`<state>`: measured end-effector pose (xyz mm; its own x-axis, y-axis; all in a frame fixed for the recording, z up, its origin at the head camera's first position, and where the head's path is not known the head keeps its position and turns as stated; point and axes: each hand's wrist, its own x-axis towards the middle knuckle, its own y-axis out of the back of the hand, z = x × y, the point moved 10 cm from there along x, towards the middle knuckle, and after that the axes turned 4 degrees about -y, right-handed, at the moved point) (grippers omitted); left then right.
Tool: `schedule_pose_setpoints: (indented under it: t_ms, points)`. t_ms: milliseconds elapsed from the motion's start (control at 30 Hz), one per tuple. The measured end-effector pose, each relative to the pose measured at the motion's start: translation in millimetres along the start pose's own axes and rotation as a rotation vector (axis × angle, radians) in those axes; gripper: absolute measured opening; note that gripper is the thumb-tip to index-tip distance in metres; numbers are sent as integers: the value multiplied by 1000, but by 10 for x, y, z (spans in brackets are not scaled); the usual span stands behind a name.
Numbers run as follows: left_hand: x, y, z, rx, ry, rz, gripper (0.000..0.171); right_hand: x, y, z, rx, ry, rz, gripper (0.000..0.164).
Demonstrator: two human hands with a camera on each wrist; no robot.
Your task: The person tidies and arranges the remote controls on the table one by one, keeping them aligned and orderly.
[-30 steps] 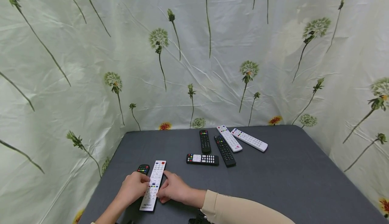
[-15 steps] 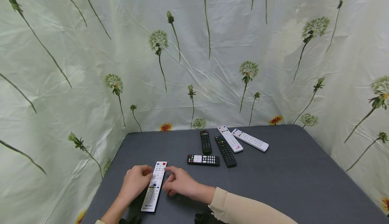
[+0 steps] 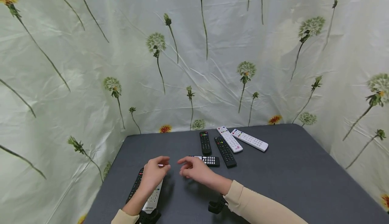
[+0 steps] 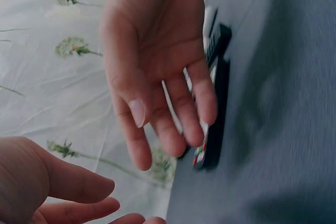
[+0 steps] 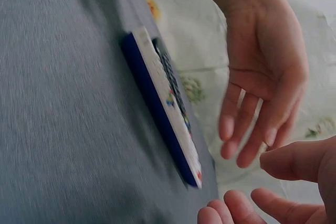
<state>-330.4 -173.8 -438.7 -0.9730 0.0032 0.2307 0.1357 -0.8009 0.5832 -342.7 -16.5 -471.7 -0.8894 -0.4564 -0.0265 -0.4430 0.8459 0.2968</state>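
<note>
Both hands hover above the table with relaxed, slightly bent fingers and nothing in them. My left hand (image 3: 154,171) is over a white remote control (image 3: 153,197) and covers its upper part in the head view. Just left of that remote lies a black remote control (image 3: 135,187). In the right wrist view the white remote (image 5: 163,98) shows a dark blue underside, with the black one (image 5: 170,72) alongside. My right hand (image 3: 197,171) faces the left one across a small gap. It overlaps the near end of a black remote with white buttons (image 3: 211,161).
Farther back on the dark grey table (image 3: 273,183) lie two more black remotes, one upright (image 3: 205,143) and one slanted (image 3: 225,151). Two white remotes, the left (image 3: 229,139) and the right (image 3: 250,140), lie beside them. A flower-printed curtain (image 3: 136,65) hangs behind the table.
Both hands were at the white remote's sides a second ago. They have come off it, risen and moved forward and right, the right hand farther. The white remote stays beside the black one.
</note>
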Motion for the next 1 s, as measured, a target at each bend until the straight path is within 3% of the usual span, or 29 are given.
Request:
schedule_pose_setpoints:
  t_ms: [233, 333, 567, 767, 900, 1000]
  points:
    - [28, -488, 17, -259, 105, -108, 36, -44, 401, 68, -9, 6, 91, 32]
    - [43, -634, 37, -333, 141, -112, 39, -43, 518, 92, -23, 1, 126, 31]
    - [75, -863, -15, -536, 259, -100, 48, -22, 802, 189, -127, -16, 237, 29]
    - [73, -980, -96, -699, 363, -54, 56, -43, 1026, 286, -281, -30, 331, 28]
    - [42, -1085, -154, -819, 418, -45, 62, -37, 1085, 313, -421, -11, 370, 29]
    - [7, -1186, -173, -908, 441, -51, 54, -26, 1099, 355, -487, -16, 374, 30]
